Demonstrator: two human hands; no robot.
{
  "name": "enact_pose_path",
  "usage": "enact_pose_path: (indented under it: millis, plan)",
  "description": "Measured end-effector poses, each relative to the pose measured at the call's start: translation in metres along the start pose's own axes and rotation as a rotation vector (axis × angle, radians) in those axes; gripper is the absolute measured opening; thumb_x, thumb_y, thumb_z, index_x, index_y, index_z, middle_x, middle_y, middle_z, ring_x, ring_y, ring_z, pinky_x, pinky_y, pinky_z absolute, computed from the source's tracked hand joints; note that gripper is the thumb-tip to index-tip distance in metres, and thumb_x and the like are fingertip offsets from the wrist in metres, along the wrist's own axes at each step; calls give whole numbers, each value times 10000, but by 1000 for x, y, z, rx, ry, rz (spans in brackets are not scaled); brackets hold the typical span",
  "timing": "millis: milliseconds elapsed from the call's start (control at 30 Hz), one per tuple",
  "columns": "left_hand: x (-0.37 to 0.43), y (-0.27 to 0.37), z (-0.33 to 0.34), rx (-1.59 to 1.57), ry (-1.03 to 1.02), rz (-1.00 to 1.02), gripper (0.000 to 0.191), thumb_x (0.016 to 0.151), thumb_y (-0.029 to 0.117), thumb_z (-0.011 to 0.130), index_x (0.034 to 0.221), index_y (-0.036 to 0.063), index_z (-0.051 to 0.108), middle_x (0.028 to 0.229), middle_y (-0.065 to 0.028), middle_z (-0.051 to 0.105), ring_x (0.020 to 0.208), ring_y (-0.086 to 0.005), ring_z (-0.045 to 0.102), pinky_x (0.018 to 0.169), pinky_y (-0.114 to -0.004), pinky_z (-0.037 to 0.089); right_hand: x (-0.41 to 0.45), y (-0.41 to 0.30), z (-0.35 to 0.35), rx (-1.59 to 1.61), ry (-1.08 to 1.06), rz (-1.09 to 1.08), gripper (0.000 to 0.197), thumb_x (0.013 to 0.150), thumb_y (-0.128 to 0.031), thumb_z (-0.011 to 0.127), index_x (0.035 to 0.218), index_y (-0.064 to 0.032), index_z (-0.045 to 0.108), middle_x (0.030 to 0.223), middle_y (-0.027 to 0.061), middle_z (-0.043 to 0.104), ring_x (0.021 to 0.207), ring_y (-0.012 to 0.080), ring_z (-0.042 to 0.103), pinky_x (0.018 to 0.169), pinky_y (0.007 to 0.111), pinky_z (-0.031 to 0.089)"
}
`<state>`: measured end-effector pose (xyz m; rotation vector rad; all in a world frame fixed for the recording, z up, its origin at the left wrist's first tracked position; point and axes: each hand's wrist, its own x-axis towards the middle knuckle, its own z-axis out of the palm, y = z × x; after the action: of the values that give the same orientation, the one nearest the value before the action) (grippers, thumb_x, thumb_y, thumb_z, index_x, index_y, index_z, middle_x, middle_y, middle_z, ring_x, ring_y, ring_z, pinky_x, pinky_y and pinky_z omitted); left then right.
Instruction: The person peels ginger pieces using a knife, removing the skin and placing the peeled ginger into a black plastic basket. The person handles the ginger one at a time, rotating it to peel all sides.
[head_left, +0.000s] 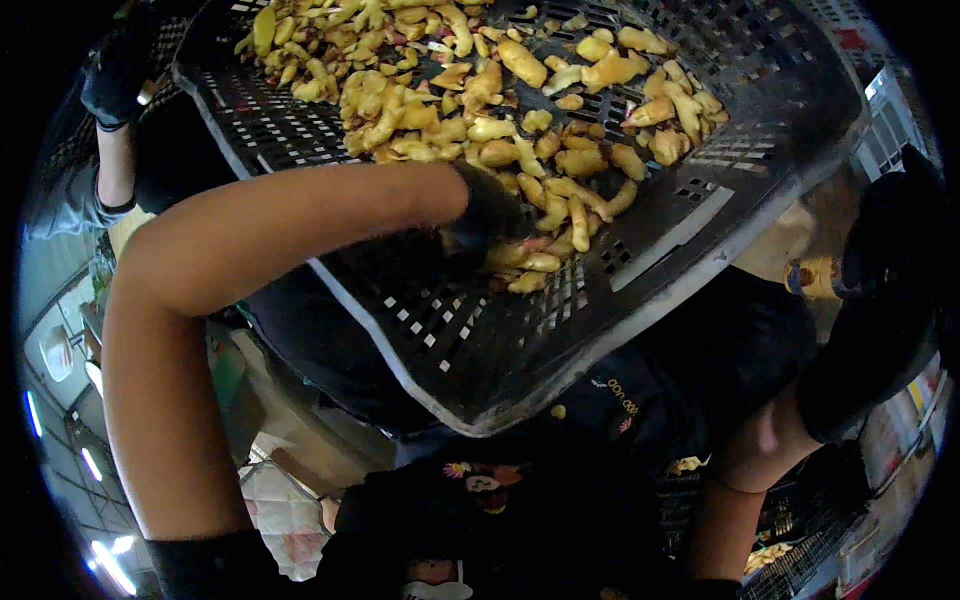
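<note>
A black perforated plastic crate (660, 232) tilts before me, with many pieces of ginger root (420, 112) spread over its floor. My left hand (487, 214), in a dark glove, reaches in over the crate's left rim. It touches ginger near the crate's lower corner; its fingers are in shadow, so a grip cannot be made out. On the far right, outside the crate, is my right hand (874, 330) in a black glove, its shape lost in darkness. A small yellow and brown object (814, 277) shows beside that glove; whether it is held is unclear.
At upper left another person's gloved hand (112, 94) has a small pale object at its fingers. Another dark crate (795, 495) with ginger (766, 559) stands low on the right. A quilted patterned cloth (285, 517) lies at lower left.
</note>
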<state>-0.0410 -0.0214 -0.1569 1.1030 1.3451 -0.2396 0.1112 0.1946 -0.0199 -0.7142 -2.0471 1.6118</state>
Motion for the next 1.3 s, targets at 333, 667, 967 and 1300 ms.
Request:
enact_pose_path:
  millis: [333,667,967,1300]
  plan:
    - [-95,38,-20,-380,750,137,390,669,247,620,989,44,527,822,-148,572,758,-248,567,671,-321,434,41,-26,22,-137,-283,34,284,736,-121,567,974,23,511,881,88,558,793,120,515,726,211,392]
    - [-134,103,-29,-454,1181,347,474,681,281,625,1004,-27,468,841,-185,557,779,-252,560,682,-305,427,38,-23,53,483,-554,270,324,700,-110,611,978,4,490,836,45,541,750,119,521,698,249,430]
    - [-103,129,0,-1721,518,880,584,679,277,620,1116,-37,394,1057,-90,488,963,-163,471,844,-280,358,41,3,44,662,-623,32,319,703,-22,499,1019,2,474,963,79,531,870,162,514,781,287,407]
    - [-123,139,15,-1661,989,786,546,715,201,585,1150,-8,331,1050,-82,456,967,-140,434,838,-268,340,20,-20,44,143,-581,-368,444,704,-432,541,831,-10,483,632,116,502,544,232,504,497,311,380]
